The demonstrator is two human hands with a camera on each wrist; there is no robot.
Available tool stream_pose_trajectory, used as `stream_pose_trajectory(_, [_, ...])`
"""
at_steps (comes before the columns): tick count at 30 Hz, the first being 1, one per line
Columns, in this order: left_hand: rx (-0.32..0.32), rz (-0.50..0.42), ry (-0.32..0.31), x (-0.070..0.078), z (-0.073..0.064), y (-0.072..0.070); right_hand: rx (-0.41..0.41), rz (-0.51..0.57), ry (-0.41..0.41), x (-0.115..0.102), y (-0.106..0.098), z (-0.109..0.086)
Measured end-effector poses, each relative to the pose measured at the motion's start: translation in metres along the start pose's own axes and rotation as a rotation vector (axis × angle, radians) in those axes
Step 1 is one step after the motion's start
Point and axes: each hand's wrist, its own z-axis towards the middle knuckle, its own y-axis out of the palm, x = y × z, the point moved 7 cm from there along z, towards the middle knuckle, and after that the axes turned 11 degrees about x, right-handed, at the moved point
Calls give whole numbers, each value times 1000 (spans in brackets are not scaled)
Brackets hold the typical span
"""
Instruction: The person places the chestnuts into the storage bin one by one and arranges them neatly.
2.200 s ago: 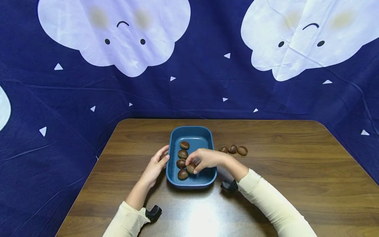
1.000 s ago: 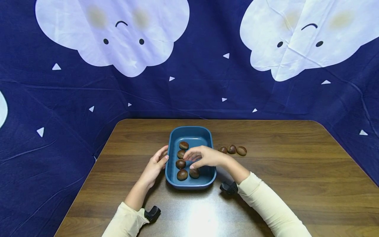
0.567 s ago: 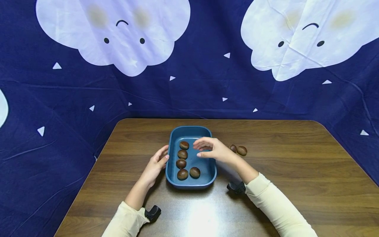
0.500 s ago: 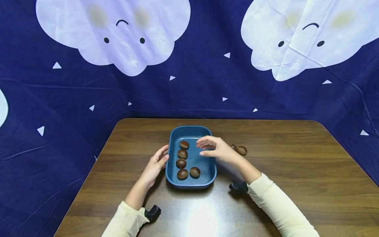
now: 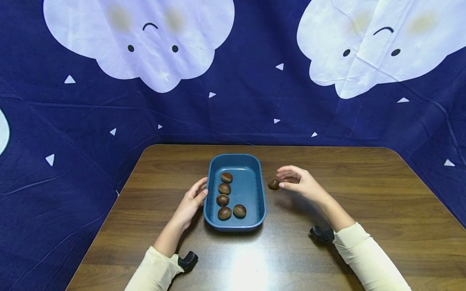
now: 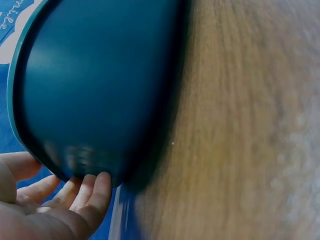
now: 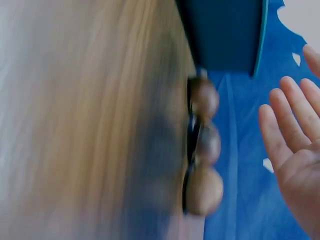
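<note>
A blue rectangular tub (image 5: 255, 194) stands on the table with several brown chestnuts inside. Four-sided walls enclose a left-hand column of chestnuts (image 5: 224, 188) and a separate chestnut (image 5: 239, 211) near the front. My left hand (image 5: 189, 205) rests against the tub's left outer wall, its fingertips (image 6: 104, 180) touching that wall and the thumb at the rim. To the right of the tub, my right hand (image 5: 301, 184) hovers with loosely extended fingers and holds nothing. Beside its thumb one chestnut (image 5: 274, 184) shows; the right wrist view reveals three chestnuts (image 7: 204, 190) in a row on the table.
The wooden table (image 5: 364, 194) has rounded far corners. Behind it hangs a dark blue cloth (image 5: 255, 109) printed with white clouds and triangles. A black wrist camera (image 5: 188, 262) sits under the left cuff, another camera (image 5: 322, 234) under the right.
My right hand has let go of a chestnut in the tub's front part, lifted away and moved right, out over the chestnuts on the table. The left hand has stayed at the tub.
</note>
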Motion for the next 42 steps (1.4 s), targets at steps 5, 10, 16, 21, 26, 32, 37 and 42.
stream_pose_trajectory(5, [5, 1, -1, 0, 0, 0, 48, -65, 4, 16, -24, -8])
stream_pose_trajectory(10, [12, 8, 5, 0, 0, 0, 105, -204, 17, 47, -45, -10])
stream_pose_trajectory(16, [8, 2, 14, 0, 1, 0, 106, -334, 59, 68, -55, -11])
stream_pose_trajectory(21, [4, -2, 11, 0, 0, 0, 86, -404, 77, 76, -54, -12])
stream_pose_trajectory(26, [1, -7, 5, 0, 0, 0, 77, -462, 89, 81, -53, -13])
stream_pose_trajectory(32, [-1, -10, 1, 0, 0, 0, 68, -494, 93, 86, -52, -14])
stream_pose_trajectory(37, [-4, -4, 2, 1, -1, 0, 92, -504, 87, 83, -53, -14])
stream_pose_trajectory(42, [2, 6, 2, 1, -1, 0, 115, -484, 82, 77, -53, -12])
